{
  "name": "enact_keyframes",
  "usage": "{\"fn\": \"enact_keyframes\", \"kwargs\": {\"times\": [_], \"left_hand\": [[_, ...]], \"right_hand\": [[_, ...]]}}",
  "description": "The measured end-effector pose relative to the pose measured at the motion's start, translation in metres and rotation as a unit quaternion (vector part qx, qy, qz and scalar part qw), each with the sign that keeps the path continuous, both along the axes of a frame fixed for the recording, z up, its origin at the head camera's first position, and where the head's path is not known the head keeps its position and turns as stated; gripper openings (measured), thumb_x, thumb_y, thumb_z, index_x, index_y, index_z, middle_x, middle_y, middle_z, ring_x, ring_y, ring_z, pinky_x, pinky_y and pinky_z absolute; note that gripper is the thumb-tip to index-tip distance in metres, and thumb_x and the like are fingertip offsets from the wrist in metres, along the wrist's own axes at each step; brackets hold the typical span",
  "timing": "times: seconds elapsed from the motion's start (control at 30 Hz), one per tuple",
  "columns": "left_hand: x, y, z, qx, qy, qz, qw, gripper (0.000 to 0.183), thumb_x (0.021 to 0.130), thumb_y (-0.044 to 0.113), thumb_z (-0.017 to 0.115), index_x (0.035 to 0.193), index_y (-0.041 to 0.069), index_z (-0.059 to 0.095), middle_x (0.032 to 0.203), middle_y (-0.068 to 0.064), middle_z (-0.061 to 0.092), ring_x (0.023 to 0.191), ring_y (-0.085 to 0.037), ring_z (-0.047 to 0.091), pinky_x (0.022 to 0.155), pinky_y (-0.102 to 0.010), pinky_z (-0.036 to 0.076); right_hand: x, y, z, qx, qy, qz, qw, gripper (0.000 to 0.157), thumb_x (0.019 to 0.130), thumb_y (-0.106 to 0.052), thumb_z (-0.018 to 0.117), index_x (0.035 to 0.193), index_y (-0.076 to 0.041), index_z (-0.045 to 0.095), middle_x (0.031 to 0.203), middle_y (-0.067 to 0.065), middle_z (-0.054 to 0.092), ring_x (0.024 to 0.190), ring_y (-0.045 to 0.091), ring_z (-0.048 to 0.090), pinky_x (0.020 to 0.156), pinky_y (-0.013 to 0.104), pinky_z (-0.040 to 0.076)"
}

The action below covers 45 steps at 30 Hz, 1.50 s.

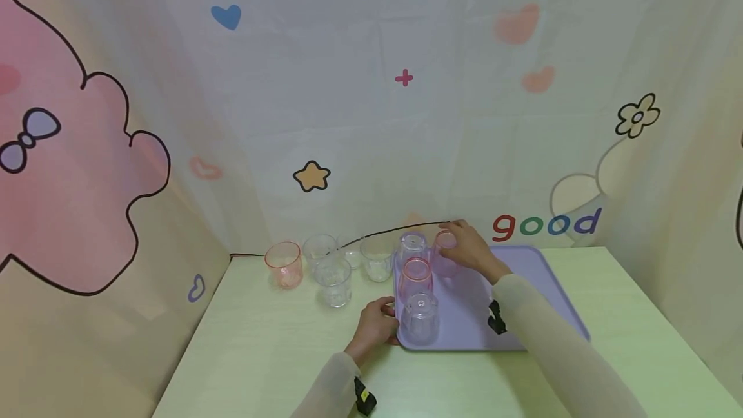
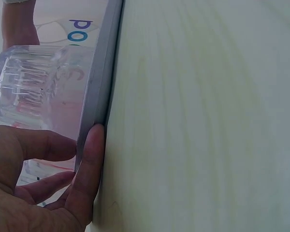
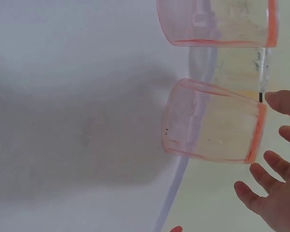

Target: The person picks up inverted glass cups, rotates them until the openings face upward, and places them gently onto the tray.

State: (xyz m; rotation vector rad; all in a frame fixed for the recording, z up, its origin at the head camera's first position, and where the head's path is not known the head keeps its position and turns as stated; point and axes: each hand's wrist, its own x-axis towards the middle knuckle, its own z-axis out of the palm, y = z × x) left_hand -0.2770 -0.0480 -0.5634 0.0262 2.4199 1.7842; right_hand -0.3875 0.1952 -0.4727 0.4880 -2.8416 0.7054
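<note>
A purple tray (image 1: 470, 321) lies on the table with several glasses turned upside down along its left side. My left hand (image 1: 376, 326) pinches the tray's left rim, fingers on both sides of it in the left wrist view. Closest to that hand on the tray is a clear ridged glass (image 1: 420, 324); behind it are a pink glass (image 1: 415, 284) and a glass (image 1: 413, 245) that looks purplish. My right hand (image 1: 469, 248) is at another pink glass (image 1: 445, 266) at the back. In the right wrist view, its spread fingers (image 3: 275, 166) are just off that glass's base (image 3: 256, 133).
Left of the tray, on the table, stand a pink glass (image 1: 284, 269) and several clear glasses, among them a front one (image 1: 335, 286) and one close to the tray (image 1: 377, 262). A printed curtain (image 1: 371, 134) hangs behind the table.
</note>
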Motion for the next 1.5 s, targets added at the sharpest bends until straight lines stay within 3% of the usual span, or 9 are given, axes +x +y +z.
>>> {"fn": "enact_keyframes", "kwargs": {"times": [0.6,0.87,1.27,1.5], "left_hand": [[0.002,0.001,0.006,0.005,0.005,0.001,1.0,0.063,0.069,-0.013,0.055,0.132,-0.002,0.057,0.095,-0.011,0.061,0.06,-0.014,0.062,0.047,-0.031,0.059],[0.002,0.0,0.004,0.0,0.002,0.005,1.0,0.063,0.069,-0.012,0.055,0.132,-0.001,0.058,0.095,-0.011,0.061,0.061,-0.013,0.062,0.047,-0.031,0.059],[0.003,0.002,0.002,-0.006,-0.003,0.008,0.9999,0.064,0.069,-0.013,0.056,0.131,0.0,0.059,0.097,-0.011,0.062,0.066,-0.012,0.064,0.048,-0.03,0.059],[0.005,0.002,0.004,-0.005,0.002,0.009,0.9999,0.065,0.068,-0.012,0.055,0.132,-0.001,0.058,0.096,-0.012,0.062,0.054,-0.014,0.062,0.046,-0.031,0.058]], "right_hand": [[0.042,0.039,0.036,-0.035,0.008,-0.023,0.999,0.063,0.089,-0.025,0.068,0.144,-0.009,0.045,0.146,0.024,0.041,0.127,0.049,0.048,0.101,0.068,0.043],[0.062,0.059,0.034,-0.037,0.039,-0.012,0.998,0.06,0.087,-0.023,0.07,0.14,-0.006,0.049,0.136,0.024,0.048,0.112,0.045,0.059,0.089,0.061,0.053],[0.093,0.089,0.023,-0.006,0.02,-0.021,1.0,0.061,0.087,-0.021,0.071,0.141,-0.005,0.047,0.14,0.026,0.045,0.124,0.048,0.049,0.099,0.069,0.043],[0.102,0.108,0.014,0.002,0.028,-0.026,0.999,0.06,0.087,-0.021,0.071,0.139,-0.003,0.048,0.138,0.028,0.046,0.122,0.05,0.05,0.098,0.068,0.043]]}}
